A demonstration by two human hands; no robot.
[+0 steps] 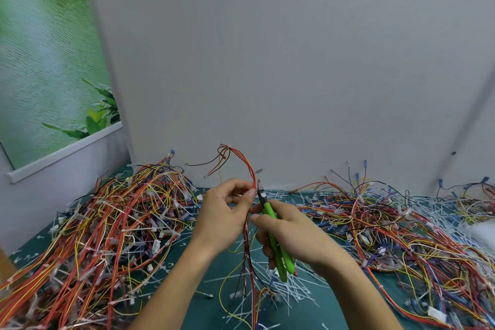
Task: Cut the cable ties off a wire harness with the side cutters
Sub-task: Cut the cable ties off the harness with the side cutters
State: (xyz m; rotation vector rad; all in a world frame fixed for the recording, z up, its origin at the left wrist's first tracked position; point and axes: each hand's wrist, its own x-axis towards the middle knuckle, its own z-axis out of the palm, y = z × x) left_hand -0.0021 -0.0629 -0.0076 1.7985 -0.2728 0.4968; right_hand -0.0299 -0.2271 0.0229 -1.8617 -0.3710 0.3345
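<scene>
The wire harness (244,161), a thin bundle of mostly red wires with a few yellow and black ones, stands upright, pinched in the left hand (227,211). Its top arches over leftward and its tails hang below. The green-handled side cutters (277,252) sit in the right hand (294,233), their dark tip right against the bundle.

This looks like a small workshop, a hand bench for wiring rework. A dark teal table top (214,262) is buried under 2 tangles of red, yellow and black wire harnesses, a left heap (101,222) and a right heap (388,222), with snipped white plastic cable ties (292,289) littered between them. Green-handled side cutters (281,265) are held over the bench. Behind stands a plain pale grey partition wall (294,61), and a green printed banner of water and leaves (45,61) hangs at the left.
</scene>
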